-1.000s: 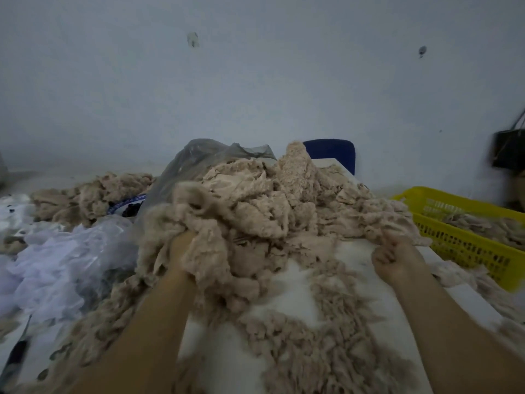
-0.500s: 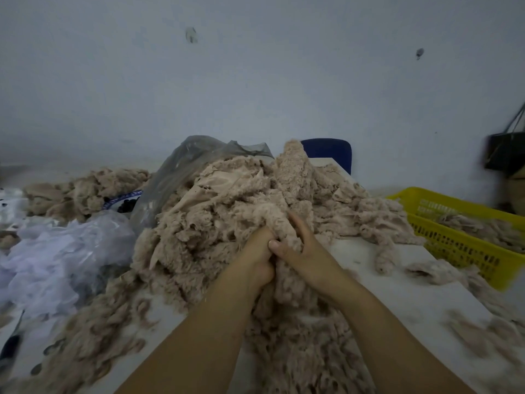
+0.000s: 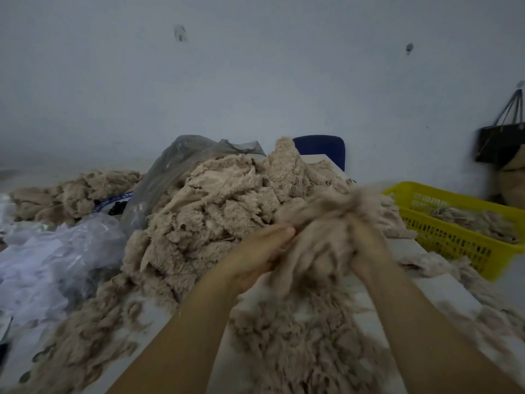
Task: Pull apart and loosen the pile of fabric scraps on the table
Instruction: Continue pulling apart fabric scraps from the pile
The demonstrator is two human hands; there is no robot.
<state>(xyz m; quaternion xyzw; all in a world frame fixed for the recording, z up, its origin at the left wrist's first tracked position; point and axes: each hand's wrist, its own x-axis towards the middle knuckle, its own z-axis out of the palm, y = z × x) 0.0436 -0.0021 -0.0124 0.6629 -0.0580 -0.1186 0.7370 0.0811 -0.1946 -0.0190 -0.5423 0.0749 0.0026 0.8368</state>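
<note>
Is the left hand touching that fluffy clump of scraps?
Touching. In the head view the left hand meets the lifted clump of fabric scraps with no gap between.

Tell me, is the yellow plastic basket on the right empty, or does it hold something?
Not empty. The yellow plastic basket holds some beige fabric scraps; part of its inner wall shows behind them.
</note>
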